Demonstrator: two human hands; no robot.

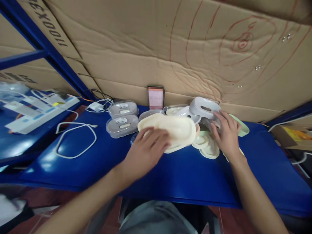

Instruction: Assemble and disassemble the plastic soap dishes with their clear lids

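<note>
Head view: left hand [146, 148] on one cream tray [170, 128]; two clear boxes [122, 118].

cream oval shell [170, 128] | lying flat | atop part pile [207, 143]

Worktop [190, 175]: glossy blue plastic sheet. Cream shell [170, 128] on worktop: smooth matt plastic. Clear cases [122, 125] left of shell: glossy plastic. Backdrop [136, 42]: creased matt cardboard.

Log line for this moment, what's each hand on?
left hand: on cream tray | right hand: on pile of plastic shells | surface: blue table
</note>
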